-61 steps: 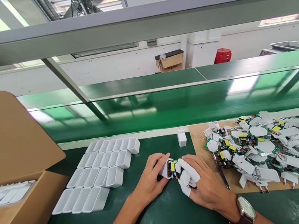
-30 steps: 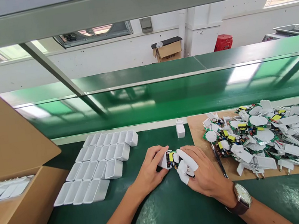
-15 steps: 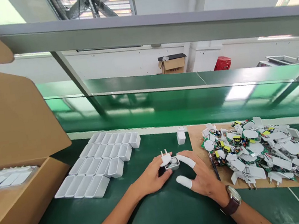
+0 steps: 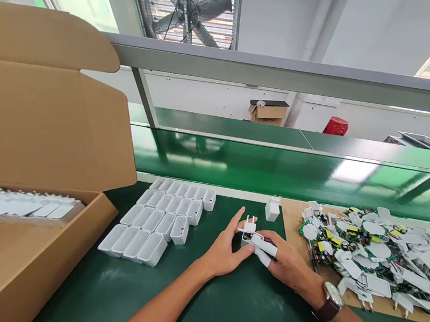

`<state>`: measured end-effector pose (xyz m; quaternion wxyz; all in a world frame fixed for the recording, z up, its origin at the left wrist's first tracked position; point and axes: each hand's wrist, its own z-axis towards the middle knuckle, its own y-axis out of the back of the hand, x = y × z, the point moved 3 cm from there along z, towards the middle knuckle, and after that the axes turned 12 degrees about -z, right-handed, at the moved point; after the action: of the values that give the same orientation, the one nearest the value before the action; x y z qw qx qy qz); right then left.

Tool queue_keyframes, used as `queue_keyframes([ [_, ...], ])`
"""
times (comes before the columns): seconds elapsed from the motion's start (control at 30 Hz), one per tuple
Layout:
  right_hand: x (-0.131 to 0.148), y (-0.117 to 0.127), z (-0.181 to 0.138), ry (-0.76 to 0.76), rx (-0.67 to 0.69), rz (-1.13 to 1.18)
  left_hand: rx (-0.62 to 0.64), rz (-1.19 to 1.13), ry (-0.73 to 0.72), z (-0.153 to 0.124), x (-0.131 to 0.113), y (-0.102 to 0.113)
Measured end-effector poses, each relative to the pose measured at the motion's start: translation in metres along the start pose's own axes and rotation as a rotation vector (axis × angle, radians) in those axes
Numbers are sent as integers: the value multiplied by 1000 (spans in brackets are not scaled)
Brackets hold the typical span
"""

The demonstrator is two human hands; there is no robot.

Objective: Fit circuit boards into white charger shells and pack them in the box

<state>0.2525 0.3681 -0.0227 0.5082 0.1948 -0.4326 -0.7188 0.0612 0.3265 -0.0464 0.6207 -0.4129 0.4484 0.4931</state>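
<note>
A white plug charger (image 4: 247, 238) is between my hands, its small housing showing circuit parts at the top. The plug cover (image 4: 249, 227) with two pins stands tilted over it. My right hand (image 4: 290, 263), with white finger covers on thumb and forefinger, pinches the charger from the right. My left hand (image 4: 223, 252) has its fingers stretched apart; its thumb tip lies close against the housing, though contact is hard to make out. Behind the hands stands another white charger (image 4: 272, 210) with its pins up. Rows of open white housings (image 4: 151, 249) lie to the left.
A large open cardboard box (image 4: 66, 228) with white plug parts (image 4: 26, 204) inside stands at left. A heap of circuit boards with white covers (image 4: 380, 252) lies on a brown board (image 4: 293, 224) at right. A metal rail (image 4: 265, 68) crosses beyond the green bench (image 4: 205, 304).
My view has turned left and tilted. My right finger and thumb have closed on the charger, while my left fingers have spread away from it. The plug cover stays over the housing.
</note>
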Motion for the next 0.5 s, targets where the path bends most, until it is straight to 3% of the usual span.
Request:
queue_keyframes([
  [0.13,2,0,5,-30,-38,66,-77,93,-77,0,-2,2],
  [0.3,-1,-16,-3,-48,31,88,-106,165,9,1,2,4],
  [0.5,-3,-8,-5,-69,-28,181,-92,237,-146,0,0,4],
])
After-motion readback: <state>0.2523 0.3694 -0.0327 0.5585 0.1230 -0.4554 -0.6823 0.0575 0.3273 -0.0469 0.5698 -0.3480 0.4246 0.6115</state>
